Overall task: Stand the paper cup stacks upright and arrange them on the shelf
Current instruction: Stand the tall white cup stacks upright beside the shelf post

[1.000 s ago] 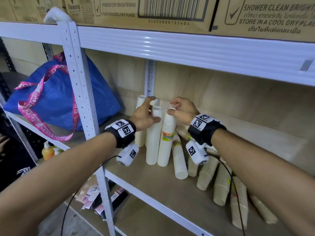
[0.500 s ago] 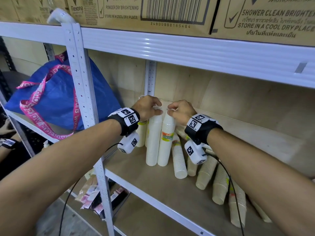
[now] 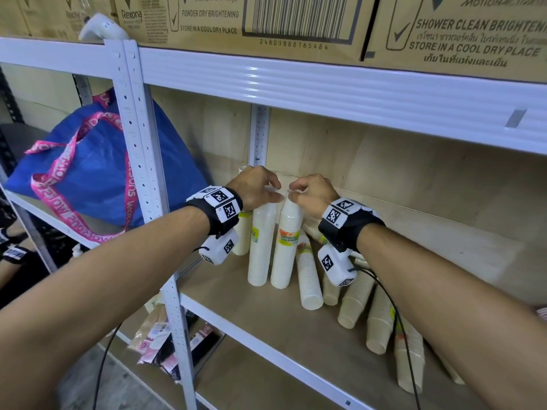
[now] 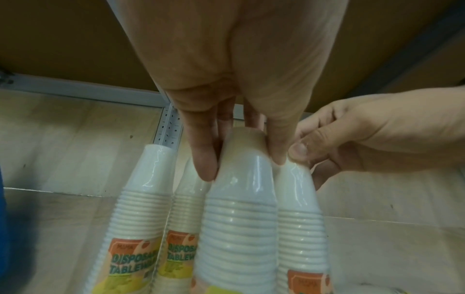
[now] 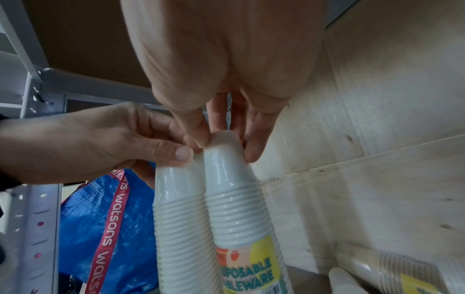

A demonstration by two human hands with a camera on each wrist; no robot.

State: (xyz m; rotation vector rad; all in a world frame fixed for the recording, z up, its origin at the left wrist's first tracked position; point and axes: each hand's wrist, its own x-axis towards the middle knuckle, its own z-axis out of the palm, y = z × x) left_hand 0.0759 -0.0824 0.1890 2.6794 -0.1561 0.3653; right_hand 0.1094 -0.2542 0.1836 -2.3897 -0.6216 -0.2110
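Two white paper cup stacks stand upright side by side on the wooden shelf (image 3: pixel 260 329). My left hand (image 3: pixel 266 192) grips the top of the left stack (image 3: pixel 260 247), fingers and thumb curled round it (image 4: pixel 239 199). The top of the right stack (image 3: pixel 285 250) is pinched by my right hand (image 3: pixel 296 193), seen close in the right wrist view (image 5: pixel 234 189). Two more white stacks (image 4: pixel 141 199) stand upright behind, near the back corner. Another white stack (image 3: pixel 309 276) lies tilted to the right, and several brown stacks (image 3: pixel 381 327) lie beyond it.
A white metal upright post (image 3: pixel 142 143) stands left of my left arm, with a blue bag (image 3: pixel 94 173) with pink straps behind it. The upper shelf beam (image 3: pixel 325 84) carries cardboard boxes (image 3: pixel 266 19). Packets (image 3: pixel 159 335) lie on the lower shelf.
A second ago my left hand was spread over the stacks and the right hovered; both have curled down onto the tops of the two front stacks, which stand closer together.
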